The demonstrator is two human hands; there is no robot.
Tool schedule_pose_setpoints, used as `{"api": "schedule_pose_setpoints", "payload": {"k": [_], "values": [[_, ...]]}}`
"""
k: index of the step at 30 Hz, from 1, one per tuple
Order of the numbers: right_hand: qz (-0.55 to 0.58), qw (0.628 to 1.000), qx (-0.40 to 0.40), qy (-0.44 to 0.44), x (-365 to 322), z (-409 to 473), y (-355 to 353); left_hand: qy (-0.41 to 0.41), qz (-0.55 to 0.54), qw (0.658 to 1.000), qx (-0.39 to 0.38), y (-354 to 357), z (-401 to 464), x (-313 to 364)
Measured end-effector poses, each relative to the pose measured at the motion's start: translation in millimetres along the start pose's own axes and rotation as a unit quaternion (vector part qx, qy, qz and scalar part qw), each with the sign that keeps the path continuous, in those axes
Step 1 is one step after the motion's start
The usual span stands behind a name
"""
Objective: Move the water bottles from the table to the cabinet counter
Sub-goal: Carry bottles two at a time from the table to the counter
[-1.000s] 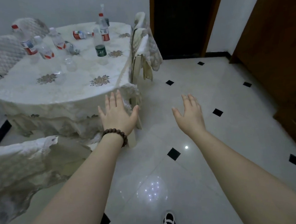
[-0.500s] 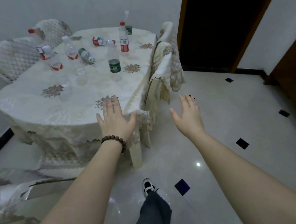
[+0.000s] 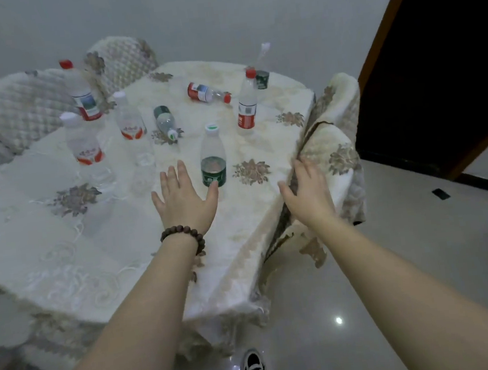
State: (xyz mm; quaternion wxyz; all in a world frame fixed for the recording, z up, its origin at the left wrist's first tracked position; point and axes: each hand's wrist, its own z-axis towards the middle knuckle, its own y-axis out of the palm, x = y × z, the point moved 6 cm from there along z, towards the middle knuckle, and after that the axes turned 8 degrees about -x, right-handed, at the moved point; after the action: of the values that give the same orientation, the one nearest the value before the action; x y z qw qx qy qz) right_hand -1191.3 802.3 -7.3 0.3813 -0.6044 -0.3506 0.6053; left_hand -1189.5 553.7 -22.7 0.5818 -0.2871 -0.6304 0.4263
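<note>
Several clear water bottles stand or lie on the round table (image 3: pixel 64 255) with its white embroidered cloth. A green-labelled bottle (image 3: pixel 212 158) stands upright nearest me. My left hand (image 3: pixel 183 201), a bead bracelet on its wrist, hovers open over the cloth, its thumb just short of that bottle's base. My right hand (image 3: pixel 309 195) is open at the table's right edge, in front of a chair back. Farther off stand a red-labelled bottle (image 3: pixel 246 104), two orange-labelled bottles (image 3: pixel 82 139) (image 3: pixel 129 119) and a tall red-capped bottle (image 3: pixel 81 91). Two bottles (image 3: pixel 165 122) (image 3: pixel 207 93) lie on their sides.
Cloth-covered chairs stand around the table: one at the right edge (image 3: pixel 338 152), two at the back left (image 3: pixel 20 108). A small dark cup (image 3: pixel 262 79) sits at the far rim. A dark doorway (image 3: pixel 433 62) opens at the right. My shoe (image 3: pixel 252 364) is on the glossy tiled floor.
I have walked up to the table, so it now fills the view. Both open hands have moved forward, the left over the cloth near the green-labelled bottle, the right to the table's right edge.
</note>
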Motion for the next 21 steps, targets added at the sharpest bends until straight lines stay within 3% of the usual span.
{"api": "schedule_pose_setpoints", "payload": {"k": [8, 16, 21], "values": [[0.004, 0.997, -0.067, -0.04, -3.7, 124.7, 24.6, -0.068, 0.006, 0.998, -0.014, 16.1, 79.3, -4.6], [0.024, 0.983, -0.137, -0.115, -15.0, 186.8, 54.2, -0.116, -0.017, 0.993, 0.008, 34.2, 85.8, -2.9], [0.029, 0.965, -0.185, -0.184, -18.6, 216.7, 61.6, -0.191, -0.028, 0.98, 0.045, 48.0, 77.4, 3.1]]}}
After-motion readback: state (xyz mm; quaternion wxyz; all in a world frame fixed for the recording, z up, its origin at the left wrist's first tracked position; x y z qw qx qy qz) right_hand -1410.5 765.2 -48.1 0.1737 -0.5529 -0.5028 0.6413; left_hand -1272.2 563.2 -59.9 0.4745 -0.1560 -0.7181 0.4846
